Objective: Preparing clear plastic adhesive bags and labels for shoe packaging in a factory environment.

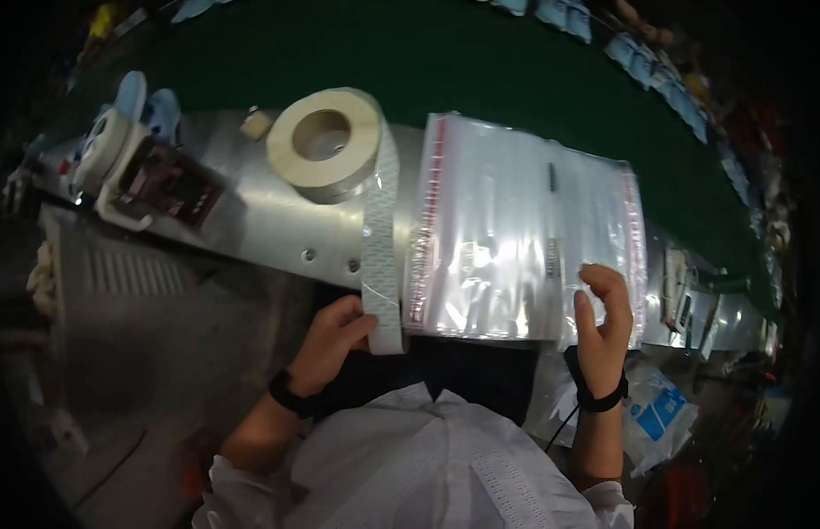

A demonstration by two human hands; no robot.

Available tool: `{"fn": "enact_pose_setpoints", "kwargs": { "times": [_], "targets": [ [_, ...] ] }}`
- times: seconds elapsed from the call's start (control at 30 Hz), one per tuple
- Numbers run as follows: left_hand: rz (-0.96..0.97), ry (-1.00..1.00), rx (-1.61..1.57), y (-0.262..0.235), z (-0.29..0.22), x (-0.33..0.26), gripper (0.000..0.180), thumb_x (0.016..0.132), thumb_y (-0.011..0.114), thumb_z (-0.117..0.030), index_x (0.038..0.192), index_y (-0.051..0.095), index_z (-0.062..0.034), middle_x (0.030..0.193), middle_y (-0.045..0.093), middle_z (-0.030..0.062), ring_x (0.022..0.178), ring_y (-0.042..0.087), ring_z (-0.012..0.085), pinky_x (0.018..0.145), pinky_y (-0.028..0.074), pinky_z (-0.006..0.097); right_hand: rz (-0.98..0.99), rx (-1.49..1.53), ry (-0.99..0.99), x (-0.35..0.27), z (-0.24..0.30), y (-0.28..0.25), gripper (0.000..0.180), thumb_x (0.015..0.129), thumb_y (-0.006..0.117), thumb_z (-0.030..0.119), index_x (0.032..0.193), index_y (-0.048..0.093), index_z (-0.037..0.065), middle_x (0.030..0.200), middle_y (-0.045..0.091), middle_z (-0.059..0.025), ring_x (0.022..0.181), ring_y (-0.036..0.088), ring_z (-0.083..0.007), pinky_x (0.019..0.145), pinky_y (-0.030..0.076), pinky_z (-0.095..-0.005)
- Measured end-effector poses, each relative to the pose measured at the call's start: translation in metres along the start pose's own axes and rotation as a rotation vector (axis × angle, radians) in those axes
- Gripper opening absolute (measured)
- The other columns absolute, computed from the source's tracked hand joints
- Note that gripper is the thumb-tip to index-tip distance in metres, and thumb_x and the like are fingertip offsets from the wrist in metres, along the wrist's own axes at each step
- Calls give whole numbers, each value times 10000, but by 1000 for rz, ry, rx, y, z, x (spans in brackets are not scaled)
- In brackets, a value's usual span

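Note:
My left hand (337, 342) has its thumb and fingers closed on the edge of a pale label strip (381, 256), near its loose end at the table's front edge. The strip runs back up to a large cream roll of labels (324, 141) lying on its side. To the right of the strip lies a stack of clear plastic bags (493, 229) with pinkish-red bands along both side edges. Over the stack's near right corner, my right hand (601, 331) holds its thumb and forefinger apart with nothing between them. Its other fingers are mostly hidden.
The metal table (260, 234) borders a dark green belt (251, 66), with light blue shoes (564, 18) along its far side. At left are a white stand with a dark-screened device (172, 185) and a grey crate (132, 264). A crumpled plastic bag (661, 414) lies low right.

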State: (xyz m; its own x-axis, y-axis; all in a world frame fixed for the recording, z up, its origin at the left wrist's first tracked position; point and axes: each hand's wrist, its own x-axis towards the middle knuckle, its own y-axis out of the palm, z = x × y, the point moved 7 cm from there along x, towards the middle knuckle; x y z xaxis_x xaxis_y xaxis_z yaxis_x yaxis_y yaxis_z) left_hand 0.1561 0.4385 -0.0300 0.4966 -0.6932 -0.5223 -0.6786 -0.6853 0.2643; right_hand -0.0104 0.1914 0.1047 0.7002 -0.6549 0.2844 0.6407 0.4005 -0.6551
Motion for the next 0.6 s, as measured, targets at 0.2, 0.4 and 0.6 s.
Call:
{"fn": "enact_pose_setpoints", "kwargs": {
  "times": [0.2, 0.4, 0.6],
  "targets": [
    [-34, 19, -381, 10, -27, -14, 106, 915, 526, -125, 962, 514, -30, 918, 590, 53, 824, 598, 123, 691, 524, 289, 721, 473, -17, -13, 68, 122, 127, 812, 640, 84, 912, 599, 17, 837, 594, -104, 720, 639, -201, 604, 485, -309],
    [-326, 611, 109, 17, -66, -32, 303, 830, 492, 24, 1127, 464, -29, 931, 536, 52, 779, 547, 138, 648, 463, 248, 599, 422, -99, -17, 70, 141, 162, 850, 552, 199, 873, 548, 39, 801, 575, -161, 770, 579, -361, 642, 463, -419],
    [-182, 993, 1031, 65, -89, -36, 181, 903, 586, -140, 993, 591, 18, 961, 569, 99, 734, 520, 136, 632, 455, 264, 422, 323, -239, -21, 49, 132, 154, 829, 610, 197, 875, 615, 50, 722, 610, -104, 661, 580, -289, 632, 466, -383]
  ]
}}
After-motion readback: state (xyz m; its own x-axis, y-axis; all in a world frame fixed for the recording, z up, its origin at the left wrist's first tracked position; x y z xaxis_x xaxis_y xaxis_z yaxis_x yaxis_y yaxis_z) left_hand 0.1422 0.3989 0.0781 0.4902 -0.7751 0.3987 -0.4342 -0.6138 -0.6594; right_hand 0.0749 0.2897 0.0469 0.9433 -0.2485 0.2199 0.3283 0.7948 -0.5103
